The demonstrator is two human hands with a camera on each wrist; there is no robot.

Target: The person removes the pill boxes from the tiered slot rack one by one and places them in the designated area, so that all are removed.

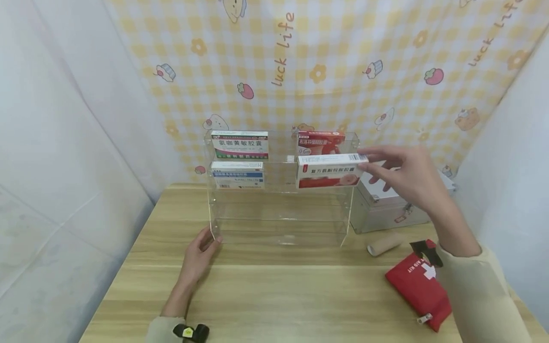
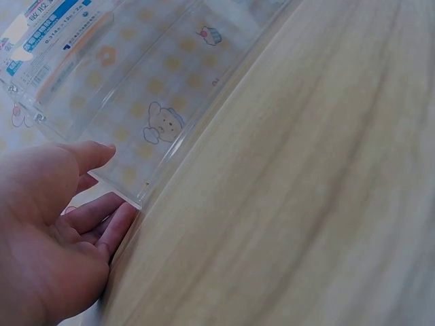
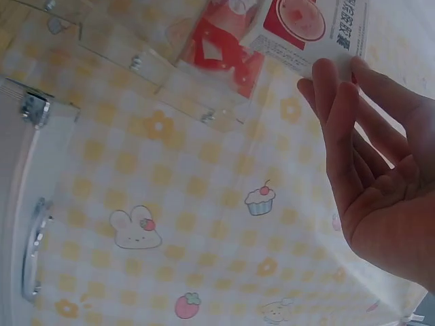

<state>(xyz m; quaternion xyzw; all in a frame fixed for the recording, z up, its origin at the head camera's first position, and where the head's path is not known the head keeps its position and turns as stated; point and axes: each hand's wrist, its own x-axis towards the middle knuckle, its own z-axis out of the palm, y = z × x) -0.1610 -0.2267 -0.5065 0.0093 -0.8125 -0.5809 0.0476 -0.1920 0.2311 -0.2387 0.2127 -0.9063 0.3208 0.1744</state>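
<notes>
A clear acrylic display rack [image 1: 280, 209] with stepped shelves stands on the wooden table. My right hand [image 1: 407, 174] pinches the right end of a white and red medicine box [image 1: 330, 172] between thumb and fingertips. That box overlaps the second shelf on the right in the head view, just below a red medicine box [image 1: 321, 143] on the top shelf. On the left, a green and white medicine box [image 1: 240, 145] sits above a blue and white one [image 1: 238, 176]. My left hand [image 2: 54, 231] holds the rack's lower left corner, thumb in front and fingers around the side panel's edge.
Behind the rack's right side stands a silver metal case [image 1: 386, 209] with a latch. In front of it lie a beige cardboard tube [image 1: 384, 244] and a red first aid pouch [image 1: 422, 290], partly hidden by my right sleeve. A yellow checked cloth [image 1: 317, 95] hangs behind.
</notes>
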